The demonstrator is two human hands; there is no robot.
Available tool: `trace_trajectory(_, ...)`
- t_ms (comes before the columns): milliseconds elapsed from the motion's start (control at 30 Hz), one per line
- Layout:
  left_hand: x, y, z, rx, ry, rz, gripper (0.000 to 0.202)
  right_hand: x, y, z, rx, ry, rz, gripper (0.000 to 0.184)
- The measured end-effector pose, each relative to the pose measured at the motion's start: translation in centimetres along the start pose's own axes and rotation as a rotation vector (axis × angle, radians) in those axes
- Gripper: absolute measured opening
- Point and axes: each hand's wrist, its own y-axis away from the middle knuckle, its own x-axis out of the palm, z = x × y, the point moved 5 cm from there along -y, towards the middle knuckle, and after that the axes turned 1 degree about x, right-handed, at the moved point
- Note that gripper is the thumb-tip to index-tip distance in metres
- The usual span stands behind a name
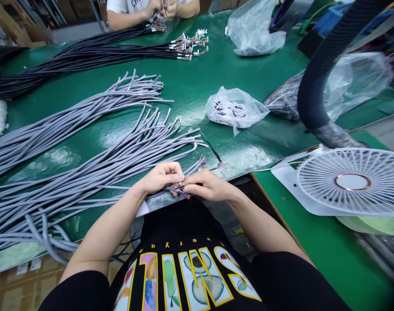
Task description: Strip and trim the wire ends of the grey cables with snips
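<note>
Head cam: left hand [161, 176] pinches a grey cable [169, 188] steady at the worktop [190, 86] edge so right hand [207, 185] can grip its coloured wires [184, 194].

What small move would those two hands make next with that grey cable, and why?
Probably a small pinch and pull on one coloured wire. The left hand grips the grey cable near its end, and the right hand pinches the thin wires sticking out of it. Both hands meet at the table edge, so any move looks confined to the fingertips.
</note>
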Motion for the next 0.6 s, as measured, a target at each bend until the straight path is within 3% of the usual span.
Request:
trace_trajectory(100,-0.4,-0.2,-0.1,0.026,0.023,-0.057,0.041,-1.1,0.3,-0.6,0.097,-0.031,-0.104,0.022)
trace_trajectory(200,-0.8,-0.4,-0.2,0.076,0.027,-0.112,0.039,-1.9,0.2,-1.6,0.247,-0.138,-0.295,0.017)
trace_trajectory(333,-1.1,-0.5,-0.1,0.149,0.029,-0.199,0.035,-0.2,-1.0,-3.2,0.399,-0.561,-0.427,0.028)
trace_trajectory(467,-1.3,-0.5,-0.2,0.206,0.022,-0.282,0.032,1.9,-2.2,-3.1,0.398,-0.888,-0.432,0.036)
trace_trajectory(533,-1.3,-0.4,-0.3,0.216,0.024,-0.302,0.031,1.7,-2.1,-2.7,0.376,-0.914,-0.448,0.035)
trace_trajectory(600,-1.2,-0.4,-0.4,0.222,0.036,-0.296,0.034,0.1,-1.6,-2.4,0.35,-0.845,-0.504,0.034)
